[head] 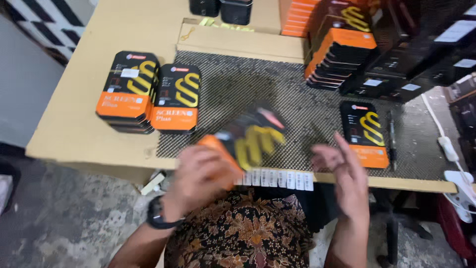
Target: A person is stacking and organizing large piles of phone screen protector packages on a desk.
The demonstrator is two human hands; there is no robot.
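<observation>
Left hand (201, 173) grips a blurred black-and-orange flat box (245, 141) with yellow emblem; right hand (344, 176), just beside, is spread wide.

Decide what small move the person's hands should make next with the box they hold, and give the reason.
Probably bring the free right hand across to steady the orange-and-black box. The left hand grips only its orange end, the box is tilted and blurred above the mesh mat, and the right hand hovers open beside it, touching nothing.

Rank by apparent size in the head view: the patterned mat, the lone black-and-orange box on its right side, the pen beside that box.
1. Patterned mat, largest by far.
2. Lone black-and-orange box.
3. Pen, about as long as the box but far thinner.
</observation>
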